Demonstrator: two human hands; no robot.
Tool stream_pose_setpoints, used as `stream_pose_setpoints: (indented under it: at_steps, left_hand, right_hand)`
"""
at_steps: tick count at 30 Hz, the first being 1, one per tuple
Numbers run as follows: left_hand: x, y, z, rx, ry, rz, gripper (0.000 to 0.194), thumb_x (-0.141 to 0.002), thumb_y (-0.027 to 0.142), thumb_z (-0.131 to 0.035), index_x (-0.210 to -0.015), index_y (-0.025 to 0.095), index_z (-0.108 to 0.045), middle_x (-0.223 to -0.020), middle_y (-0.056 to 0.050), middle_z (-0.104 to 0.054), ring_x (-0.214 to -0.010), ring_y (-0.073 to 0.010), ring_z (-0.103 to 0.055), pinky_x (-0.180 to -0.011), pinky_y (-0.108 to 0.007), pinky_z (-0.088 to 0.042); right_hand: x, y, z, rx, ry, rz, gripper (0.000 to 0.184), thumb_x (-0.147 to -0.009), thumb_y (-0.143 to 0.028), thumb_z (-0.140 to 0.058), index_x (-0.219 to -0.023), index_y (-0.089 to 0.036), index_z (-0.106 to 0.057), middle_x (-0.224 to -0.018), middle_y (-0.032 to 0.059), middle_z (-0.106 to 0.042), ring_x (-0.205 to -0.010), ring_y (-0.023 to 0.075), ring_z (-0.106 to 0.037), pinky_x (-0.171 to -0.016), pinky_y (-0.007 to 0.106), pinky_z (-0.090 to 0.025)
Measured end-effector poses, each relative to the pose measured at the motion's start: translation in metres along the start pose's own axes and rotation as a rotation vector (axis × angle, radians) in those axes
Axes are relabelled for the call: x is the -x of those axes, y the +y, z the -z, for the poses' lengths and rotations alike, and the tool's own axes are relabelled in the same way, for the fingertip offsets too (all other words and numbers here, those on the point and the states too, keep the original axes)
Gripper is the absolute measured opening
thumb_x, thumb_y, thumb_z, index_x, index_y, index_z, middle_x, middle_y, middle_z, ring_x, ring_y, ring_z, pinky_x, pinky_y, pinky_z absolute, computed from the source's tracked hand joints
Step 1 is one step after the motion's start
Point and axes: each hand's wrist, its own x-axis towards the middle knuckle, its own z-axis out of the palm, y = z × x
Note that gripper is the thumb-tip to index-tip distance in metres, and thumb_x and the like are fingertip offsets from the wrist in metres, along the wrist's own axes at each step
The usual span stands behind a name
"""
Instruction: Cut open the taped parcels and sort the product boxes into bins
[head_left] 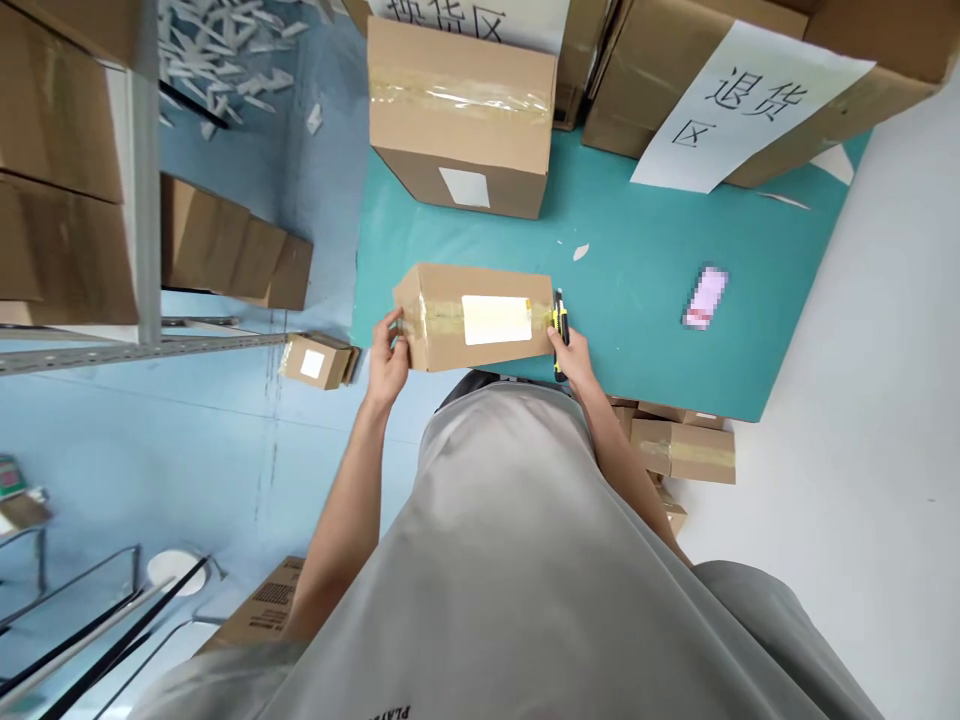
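Observation:
A small taped cardboard box (pixel 442 335) with a white label lies at the near edge of the teal table (pixel 637 300). My left hand (pixel 388 360) grips the box's left end, fingers curled round the corner. At the box's right end, my right hand (pixel 572 358) holds a yellow and black utility knife (pixel 559 325), whose tip rests against the tape seam.
A larger sealed box (pixel 461 110) stands behind on the table, and boxes with paper signs (pixel 742 100) fill the back right. A pink item (pixel 705 297) lies to the right. Metal shelving (pixel 142 180) stands left; small boxes (pixel 319 360) lie on the blue floor.

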Motion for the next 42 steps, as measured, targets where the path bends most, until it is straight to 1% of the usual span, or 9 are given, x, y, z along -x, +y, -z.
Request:
stream_pose_setpoints:
  at_steps: [6, 11, 15, 20, 23, 26, 29, 34, 42]
  left_hand:
    - [-0.043, 0.009, -0.066, 0.183, -0.08, 0.063, 0.065, -0.114, 0.064, -0.044, -0.165, 0.024, -0.05, -0.166, -0.019, -0.063, -0.141, -0.0257, -0.071, -0.121, -0.049, -0.06]
    - [-0.054, 0.004, -0.114, 0.381, -0.218, 0.162, 0.068, -0.109, 0.06, -0.05, -0.159, 0.014, -0.054, -0.161, -0.025, -0.067, -0.135, -0.0301, -0.074, -0.118, -0.055, -0.061]
    - [-0.046, 0.005, -0.104, 0.375, -0.188, 0.188, 0.061, -0.11, 0.057, -0.049, -0.153, 0.015, -0.061, -0.16, -0.024, -0.068, -0.144, -0.0327, -0.07, -0.127, -0.059, -0.054]
    - [-0.038, 0.021, -0.064, 0.299, -0.209, -0.064, 0.07, -0.113, 0.073, -0.045, -0.162, 0.024, -0.06, -0.174, -0.02, -0.054, -0.158, -0.0315, -0.058, -0.126, -0.05, -0.056]
    - [-0.039, 0.023, -0.056, 0.266, -0.278, -0.14, 0.071, -0.11, 0.076, -0.055, -0.16, 0.026, -0.063, -0.176, -0.02, -0.049, -0.161, -0.0346, -0.054, -0.122, -0.051, -0.059]
    - [-0.042, 0.011, -0.061, 0.334, -0.352, -0.112, 0.074, -0.104, 0.076, -0.066, -0.16, 0.028, -0.063, -0.171, -0.019, -0.052, -0.148, -0.0351, -0.064, -0.115, -0.051, -0.064]
    - [-0.044, -0.003, -0.067, 0.431, -0.412, -0.084, 0.075, -0.099, 0.072, -0.076, -0.159, 0.03, -0.065, -0.169, -0.017, -0.053, -0.14, -0.0346, -0.067, -0.107, -0.049, -0.068]
    - [-0.043, -0.012, -0.071, 0.529, -0.427, -0.066, 0.07, -0.095, 0.061, -0.083, -0.157, 0.032, -0.067, -0.169, -0.015, -0.051, -0.141, -0.0341, -0.066, -0.105, -0.047, -0.069]
    - [-0.042, -0.011, -0.073, 0.559, -0.427, -0.064, 0.066, -0.095, 0.05, -0.085, -0.157, 0.032, -0.067, -0.169, -0.014, -0.051, -0.142, -0.0336, -0.064, -0.105, -0.046, -0.068]
  right_hand:
    - [0.034, -0.004, 0.05, 0.215, 0.174, 0.089, 0.037, -0.108, -0.055, -0.053, -0.087, -0.024, -0.058, -0.082, 0.0024, -0.062, -0.081, 0.0217, -0.056, -0.08, 0.032, -0.047]
    - [0.05, -0.001, 0.058, 0.375, 0.242, 0.008, 0.04, -0.113, -0.054, -0.046, -0.1, -0.021, -0.064, -0.087, 0.0071, -0.068, -0.084, 0.0262, -0.062, -0.085, 0.038, -0.051]
    - [0.054, 0.002, 0.059, 0.454, 0.234, -0.031, 0.046, -0.114, -0.056, -0.043, -0.105, -0.019, -0.068, -0.094, 0.0115, -0.072, -0.087, 0.0287, -0.066, -0.088, 0.041, -0.054]
    - [0.065, -0.022, 0.063, 0.567, 0.414, 0.049, 0.06, -0.118, -0.051, -0.032, -0.15, -0.009, -0.06, -0.121, 0.0243, -0.078, -0.103, 0.0335, -0.074, -0.093, 0.043, -0.056]
    - [0.068, -0.055, 0.051, 0.67, 0.162, 0.122, 0.059, -0.121, -0.044, -0.03, -0.166, -0.011, -0.048, -0.122, 0.0214, -0.082, -0.098, 0.0332, -0.078, -0.085, 0.039, -0.056]
    - [0.065, -0.092, 0.029, 0.896, -0.153, 0.305, 0.054, -0.122, -0.039, -0.033, -0.169, -0.02, -0.052, -0.145, 0.018, -0.078, -0.117, 0.034, -0.078, -0.09, 0.037, -0.056]
    - [0.057, -0.125, 0.007, 1.137, -0.347, 0.385, 0.056, -0.123, -0.038, -0.032, -0.176, -0.025, -0.046, -0.152, 0.0153, -0.076, -0.125, 0.0338, -0.076, -0.092, 0.036, -0.054]
    - [0.044, -0.16, -0.011, 1.332, -0.504, 0.416, 0.053, -0.124, -0.037, -0.033, -0.173, -0.026, -0.05, -0.146, 0.0155, -0.079, -0.122, 0.0339, -0.077, -0.091, 0.038, -0.051]
    - [0.037, -0.175, -0.015, 1.461, -0.578, 0.468, 0.051, -0.124, -0.035, -0.034, -0.17, -0.024, -0.052, -0.139, 0.0174, -0.081, -0.117, 0.0347, -0.079, -0.089, 0.039, -0.049]
